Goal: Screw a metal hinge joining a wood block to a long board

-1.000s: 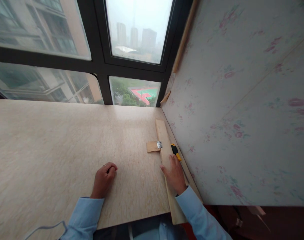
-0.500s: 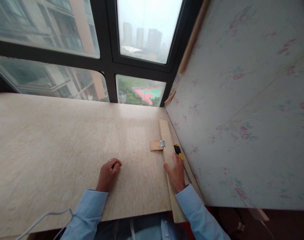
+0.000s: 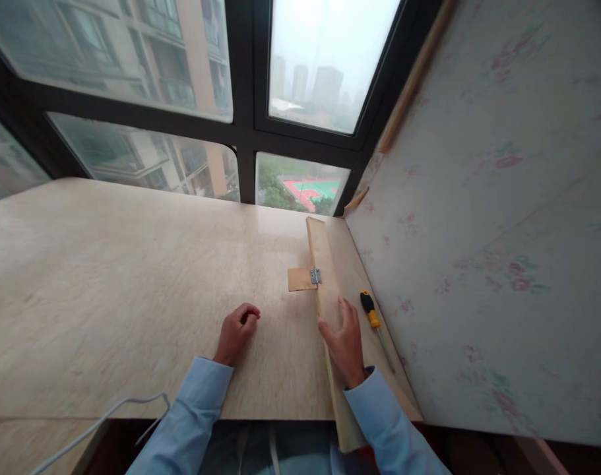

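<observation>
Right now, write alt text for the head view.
The right hand holds a board, a hinge bridging it and a small tan piece, on a counter by a window. The left hand is loosely curled; a screwdriver lies between board and wall.

The person in front of me wears a light blue long-sleeved shirt, its left sleeve [image 3: 191, 404] and right sleeve [image 3: 386, 419] in plain cloth, creased toward the elbows and smoother near the wrists. Each ends in a neat, straight-edged band, the left cuff [image 3: 212, 375] and the right cuff [image 3: 363, 388] in the same pale blue, with the left hand [image 3: 237, 333] and right hand [image 3: 347, 343] ungloved. Lower down I see shadowed blue-grey clothing [image 3: 300, 452], where pale, narrow cords [image 3: 274, 447] hang, their upper ends too dim to make out.
</observation>
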